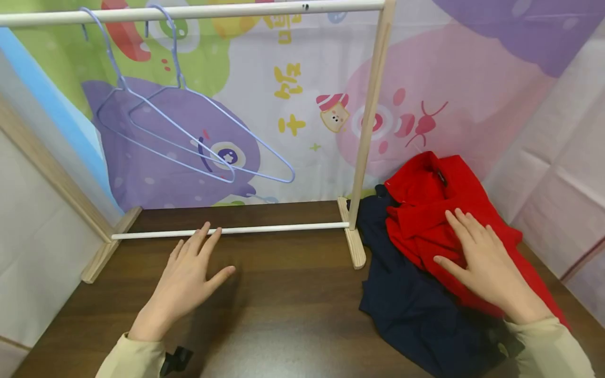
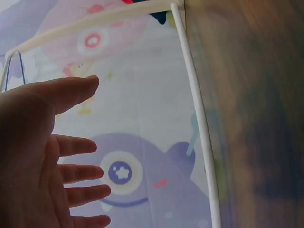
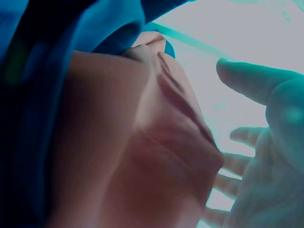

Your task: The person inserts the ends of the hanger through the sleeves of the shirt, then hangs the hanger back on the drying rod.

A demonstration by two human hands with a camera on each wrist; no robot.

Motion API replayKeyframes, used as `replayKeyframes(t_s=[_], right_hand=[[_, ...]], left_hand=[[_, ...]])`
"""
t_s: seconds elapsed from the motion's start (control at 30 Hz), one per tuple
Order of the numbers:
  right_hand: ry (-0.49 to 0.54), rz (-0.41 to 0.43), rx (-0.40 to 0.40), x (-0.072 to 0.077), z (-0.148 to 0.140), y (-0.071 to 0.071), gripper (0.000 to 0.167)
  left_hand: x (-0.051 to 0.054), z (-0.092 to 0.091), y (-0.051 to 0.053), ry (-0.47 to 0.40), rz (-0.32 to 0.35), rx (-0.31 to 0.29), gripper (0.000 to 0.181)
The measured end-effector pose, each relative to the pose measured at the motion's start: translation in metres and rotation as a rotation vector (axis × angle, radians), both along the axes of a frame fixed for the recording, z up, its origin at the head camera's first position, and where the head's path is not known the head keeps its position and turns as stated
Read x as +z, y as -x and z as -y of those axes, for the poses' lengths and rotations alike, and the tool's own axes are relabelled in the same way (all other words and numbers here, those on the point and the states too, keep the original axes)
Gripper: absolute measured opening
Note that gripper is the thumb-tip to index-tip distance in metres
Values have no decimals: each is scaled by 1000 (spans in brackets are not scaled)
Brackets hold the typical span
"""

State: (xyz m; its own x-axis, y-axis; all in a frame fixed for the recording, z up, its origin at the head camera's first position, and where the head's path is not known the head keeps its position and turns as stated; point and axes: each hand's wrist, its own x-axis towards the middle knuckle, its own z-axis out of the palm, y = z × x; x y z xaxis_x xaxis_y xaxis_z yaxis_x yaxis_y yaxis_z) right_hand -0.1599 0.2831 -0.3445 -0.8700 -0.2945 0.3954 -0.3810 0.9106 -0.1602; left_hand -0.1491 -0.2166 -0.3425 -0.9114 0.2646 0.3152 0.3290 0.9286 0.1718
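My left hand (image 1: 186, 281) hovers over the tabletop with spread fingers, near the rack's lower white bar (image 1: 283, 229); it holds nothing. On the right, my right hand (image 1: 484, 260) is above a red collared shirt (image 1: 425, 218), its fingers extended; whether it touches the cloth I cannot tell. A dark navy garment (image 1: 411, 315) lies partly under the red one. Two light-blue hangers (image 1: 160, 113) hang from the top bar (image 1: 227, 10) of the rack. In the left wrist view the left hand (image 2: 33, 156) shows straight fingers.
The rack's wooden post (image 1: 371, 115) and foot (image 1: 354, 247) stand just left of the clothes. Behind is a cartoon-printed curtain (image 1: 316, 63), with white panels (image 1: 33, 231) at the sides. A small black object (image 1: 177, 360) is by the left sleeve.
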Motion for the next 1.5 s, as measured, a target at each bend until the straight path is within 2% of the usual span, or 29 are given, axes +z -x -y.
replayKeyframes(t_s=[0.23, 0.57, 0.8, 1.07, 1.27, 1.4, 1.5], right_hand=[[94, 20, -27, -3, -4, 9, 100], [168, 54, -94, -9, 0, 24, 104], [214, 105, -135, -9, 3, 31, 113], [290, 142, -164, -9, 2, 39, 117], [305, 108, -164, -10, 5, 44, 111], [331, 50, -155, -10, 7, 45, 102], [348, 11, -179, -10, 7, 45, 97]], left_hand=[[0, -16, 7, 20, -34, -47, 70], [2, -46, 22, -18, -19, -88, 67], [0, -64, 28, -27, -20, -119, 63], [-1, -67, 34, -33, -3, -123, 61], [-2, -76, 40, -67, 1, -154, 58], [-2, -90, 45, -87, 12, -187, 57], [-3, -100, 47, -87, 28, -209, 57]])
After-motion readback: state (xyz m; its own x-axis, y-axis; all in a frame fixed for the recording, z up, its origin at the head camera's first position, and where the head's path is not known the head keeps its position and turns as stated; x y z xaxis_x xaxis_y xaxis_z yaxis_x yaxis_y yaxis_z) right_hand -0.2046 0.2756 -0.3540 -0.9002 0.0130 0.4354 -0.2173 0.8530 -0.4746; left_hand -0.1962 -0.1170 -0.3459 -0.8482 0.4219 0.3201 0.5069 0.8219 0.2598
